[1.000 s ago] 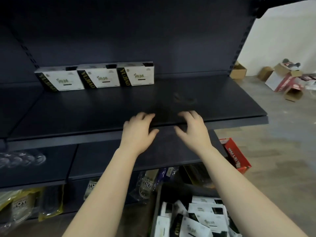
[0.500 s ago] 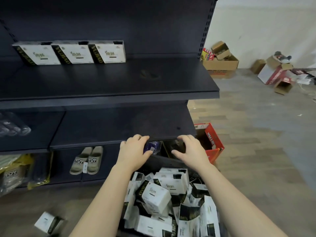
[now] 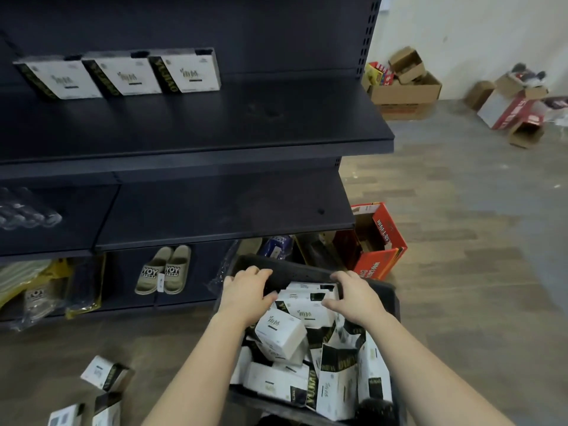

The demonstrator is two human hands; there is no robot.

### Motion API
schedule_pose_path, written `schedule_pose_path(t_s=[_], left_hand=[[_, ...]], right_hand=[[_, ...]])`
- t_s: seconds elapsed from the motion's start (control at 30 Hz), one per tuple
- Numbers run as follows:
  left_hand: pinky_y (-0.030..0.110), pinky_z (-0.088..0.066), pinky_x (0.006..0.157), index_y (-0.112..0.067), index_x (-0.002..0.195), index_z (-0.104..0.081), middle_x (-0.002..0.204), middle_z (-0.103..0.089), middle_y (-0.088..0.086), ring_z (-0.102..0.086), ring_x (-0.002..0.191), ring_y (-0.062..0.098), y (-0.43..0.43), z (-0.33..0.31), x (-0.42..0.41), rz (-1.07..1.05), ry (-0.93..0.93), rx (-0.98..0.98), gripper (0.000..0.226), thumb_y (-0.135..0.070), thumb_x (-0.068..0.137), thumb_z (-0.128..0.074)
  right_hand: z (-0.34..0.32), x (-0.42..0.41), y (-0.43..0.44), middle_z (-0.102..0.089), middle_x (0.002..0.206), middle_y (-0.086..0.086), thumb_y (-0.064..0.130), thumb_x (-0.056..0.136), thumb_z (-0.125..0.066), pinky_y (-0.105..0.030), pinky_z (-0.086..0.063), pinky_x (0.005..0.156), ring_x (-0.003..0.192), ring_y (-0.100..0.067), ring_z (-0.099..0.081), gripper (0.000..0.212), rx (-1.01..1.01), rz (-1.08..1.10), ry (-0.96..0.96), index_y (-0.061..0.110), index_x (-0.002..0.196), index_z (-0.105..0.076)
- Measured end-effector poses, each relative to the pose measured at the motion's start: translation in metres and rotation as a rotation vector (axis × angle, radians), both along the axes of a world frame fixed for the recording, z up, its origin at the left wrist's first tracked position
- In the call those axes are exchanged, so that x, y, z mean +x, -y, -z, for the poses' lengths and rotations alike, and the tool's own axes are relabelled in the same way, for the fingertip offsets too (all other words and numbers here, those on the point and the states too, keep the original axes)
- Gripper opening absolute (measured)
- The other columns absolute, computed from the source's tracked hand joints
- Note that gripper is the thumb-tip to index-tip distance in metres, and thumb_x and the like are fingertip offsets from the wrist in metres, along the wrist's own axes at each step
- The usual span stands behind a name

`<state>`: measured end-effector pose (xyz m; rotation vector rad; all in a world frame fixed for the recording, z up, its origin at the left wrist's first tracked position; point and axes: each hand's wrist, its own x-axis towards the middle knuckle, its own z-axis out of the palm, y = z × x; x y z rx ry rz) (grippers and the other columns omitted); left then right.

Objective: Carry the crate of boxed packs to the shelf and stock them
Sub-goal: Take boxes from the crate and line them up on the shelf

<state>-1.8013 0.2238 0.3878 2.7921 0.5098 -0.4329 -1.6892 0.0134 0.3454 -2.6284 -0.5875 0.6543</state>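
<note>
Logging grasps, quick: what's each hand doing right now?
Left hand: curled over packs in the crate; grip cannot be told.
Right hand: likewise curled; cannot be told.

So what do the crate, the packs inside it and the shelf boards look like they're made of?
Crate: probably moulded plastic, matte black, with a thick rounded rim.
Packs: printed cardboard, white with black-and-gold panels, sharp folded edges, slight sheen.
Shelf boards: likely painted sheet metal, dark matte, thin folded front lip and slotted upright.
</note>
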Motion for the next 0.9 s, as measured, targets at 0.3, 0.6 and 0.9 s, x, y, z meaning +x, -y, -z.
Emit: schedule_pose_path(t_s=[0.3,0.6,0.9], left_hand=[[0.043,-0.03,0.106,-0.029,0.149,-0.033,0.142,-0.045,-0.002,-0.043,0.128,0.022,-0.012,0.034,0.017,0.03,-0.017,-0.013,0.056,-0.044,0.096,-0.047],[0.041,-0.029,0.106,-0.03,0.149,-0.032,0.144,-0.042,-0.002,-0.041,0.131,0.021,-0.02,0.09,0.026,0.043,-0.06,-0.035,0.058,-0.046,0.096,-0.049],[0.039,-0.029,0.105,-0.031,0.147,-0.033,0.141,-0.043,-0.003,-0.041,0.128,0.021,-0.02,0.119,0.026,0.018,-0.082,-0.056,0.055,-0.046,0.097,-0.047]], right_hand=[[0.046,0.009,-0.01,-0.045,0.142,-0.003,0.045,0.078,-0.074,-0.041,-0.046,0.1,0.127,-0.026,-0.048,0.075,-0.132,-0.009,-0.082,0.022,0.142,-0.043],[0.113,0.025,-0.026,-0.026,0.158,0.0,0.042,0.079,-0.074,-0.042,-0.047,0.102,0.132,-0.027,-0.046,0.089,-0.193,-0.062,-0.14,0.022,0.152,-0.027],[0.146,0.021,-0.04,-0.028,0.14,-0.008,0.032,0.077,-0.08,-0.036,-0.051,0.094,0.112,-0.028,-0.055,0.075,-0.274,-0.049,-0.079,0.013,0.14,-0.043]])
